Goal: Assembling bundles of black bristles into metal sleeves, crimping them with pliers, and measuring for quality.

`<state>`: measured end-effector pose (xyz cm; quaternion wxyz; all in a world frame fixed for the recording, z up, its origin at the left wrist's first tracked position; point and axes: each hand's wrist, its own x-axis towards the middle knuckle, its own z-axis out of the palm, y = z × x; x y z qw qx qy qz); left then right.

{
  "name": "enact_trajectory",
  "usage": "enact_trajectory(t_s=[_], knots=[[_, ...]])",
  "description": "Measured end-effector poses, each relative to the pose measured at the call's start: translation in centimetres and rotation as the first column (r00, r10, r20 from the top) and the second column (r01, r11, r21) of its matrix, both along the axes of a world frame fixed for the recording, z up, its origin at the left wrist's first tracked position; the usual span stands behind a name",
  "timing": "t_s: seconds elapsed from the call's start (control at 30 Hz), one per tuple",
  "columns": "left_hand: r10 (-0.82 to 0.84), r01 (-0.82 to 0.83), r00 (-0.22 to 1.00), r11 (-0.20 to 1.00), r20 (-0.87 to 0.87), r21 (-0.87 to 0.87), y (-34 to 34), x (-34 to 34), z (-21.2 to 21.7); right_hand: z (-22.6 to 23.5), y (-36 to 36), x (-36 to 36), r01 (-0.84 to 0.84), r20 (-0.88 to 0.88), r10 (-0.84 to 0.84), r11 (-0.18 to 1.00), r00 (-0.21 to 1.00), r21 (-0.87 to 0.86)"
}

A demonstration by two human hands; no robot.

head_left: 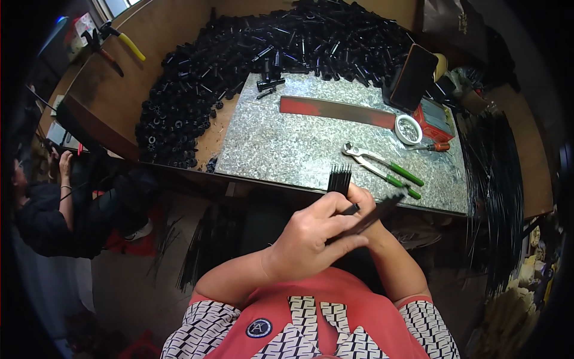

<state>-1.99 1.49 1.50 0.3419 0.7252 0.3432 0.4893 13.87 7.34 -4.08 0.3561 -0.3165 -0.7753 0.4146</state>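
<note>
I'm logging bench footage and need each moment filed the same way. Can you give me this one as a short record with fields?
setting: workbench with a galvanised metal sheet on top
left hand: closed on a bundle of thin black rods and a short black tube
right hand: closed around the same bundle, mostly hidden behind the left
on the sheet: green-handled pliers, red flat bar, small white dish
behind: heap of black tubes
nearby: another person seated at left

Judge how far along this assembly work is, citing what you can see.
Done, it seems: a big heap of black tubes on the bench. In hand: the left hand and right hand grip a bundle of thin black rods. Left: many loose rods at right.
</note>
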Motion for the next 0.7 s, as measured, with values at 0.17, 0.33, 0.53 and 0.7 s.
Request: enact_trajectory(t_s=[0.17, 0.33, 0.53, 0.7], knots=[[0.0, -0.004, 0.998, 0.998, 0.069, 0.068, -1.0, -0.4, -0.5, 0.3, -0.1, 0.0, 0.095, -0.071, -0.125, 0.94, 0.99, -0.327], [0.116, -0.141, 0.987, 0.962, 0.115, 0.235, -1.9, -1.9, -1.4, 0.3, -0.5, -0.3, 0.049, -0.14, -0.096, 0.95, 0.985, -0.308], [0.426, -0.429, 0.815, 0.899, 0.394, -0.085, -0.1, -2.9, -3.7, 1.7, -0.8, 0.0, -0.051, -0.079, 0.032, 0.967, 0.996, -0.249], [0.319, -0.221, 0.799, 0.944, 0.51, -0.244, 0.5, -1.7, -4.3, 1.4, -0.9, -0.4, -0.061, -0.106, 0.034, 0.964, 0.994, -0.257]])
